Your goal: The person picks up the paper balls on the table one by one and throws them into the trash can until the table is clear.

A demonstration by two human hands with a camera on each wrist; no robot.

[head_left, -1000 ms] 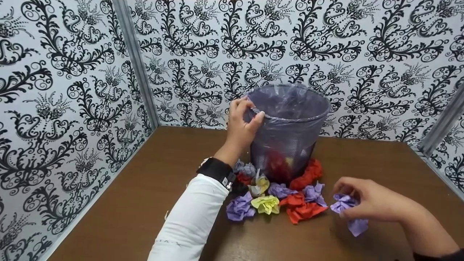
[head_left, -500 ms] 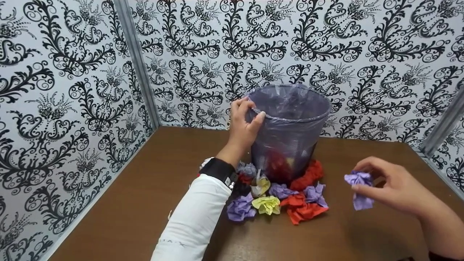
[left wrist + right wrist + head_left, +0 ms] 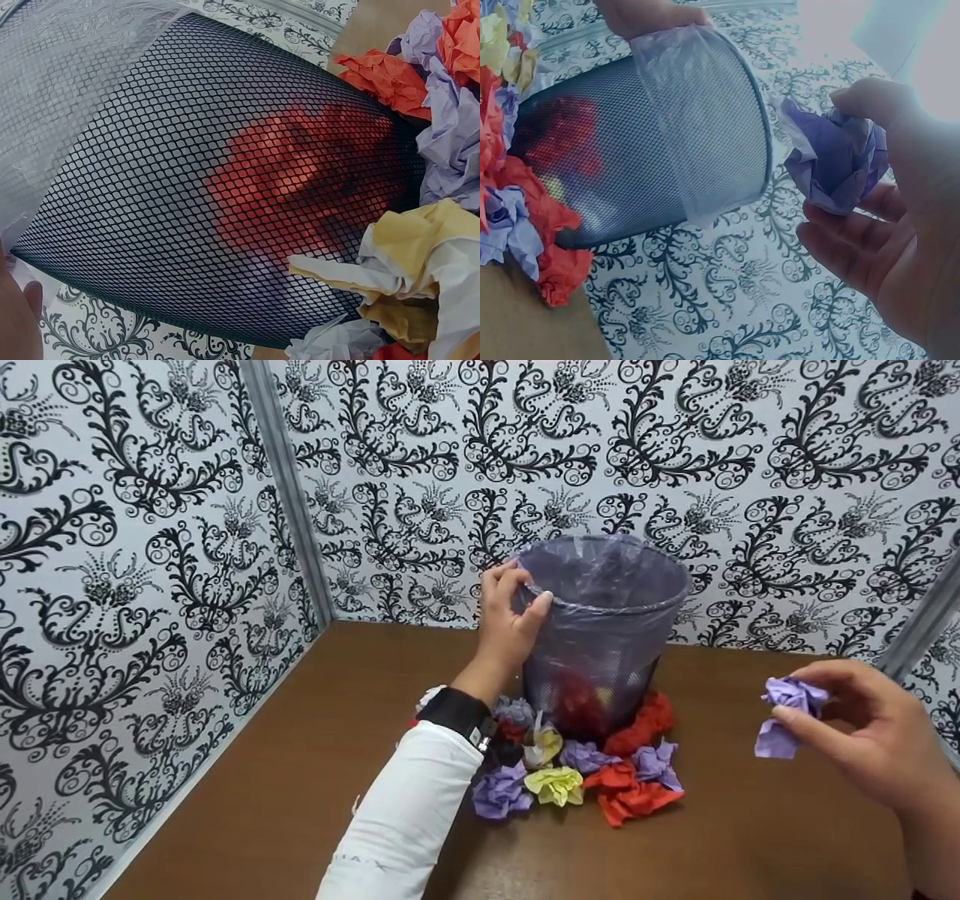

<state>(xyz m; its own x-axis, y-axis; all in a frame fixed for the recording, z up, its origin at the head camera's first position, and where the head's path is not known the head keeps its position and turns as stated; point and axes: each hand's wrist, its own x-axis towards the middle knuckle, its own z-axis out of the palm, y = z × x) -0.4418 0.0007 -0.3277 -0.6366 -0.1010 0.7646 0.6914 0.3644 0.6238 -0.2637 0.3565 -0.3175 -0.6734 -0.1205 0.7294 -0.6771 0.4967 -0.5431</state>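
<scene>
My left hand (image 3: 506, 611) grips the near-left rim of a mesh wastebasket (image 3: 600, 652) lined with a clear plastic bag (image 3: 697, 120). Red, yellow and pale crumpled paper shows through the mesh, low in the basket. Off to the right, above the table, my right hand (image 3: 874, 720) pinches a crumpled purple paper ball (image 3: 791, 709) between thumb and fingers. In the right wrist view this purple ball sits level with the basket's open mouth, apart from it. Only the edge of my left hand (image 3: 16, 315) shows in the left wrist view.
Several crumpled papers lie around the basket's foot: a purple one (image 3: 501, 791), a yellow one (image 3: 555, 785), a red one (image 3: 630, 793) and a yellow-and-white one (image 3: 420, 262). The brown table (image 3: 300, 780) meets patterned walls (image 3: 420, 457) at the back and left.
My right hand has lifted the purple paper ball from near the table and carried it up and to the right. The left hand keeps its hold on the rim.
</scene>
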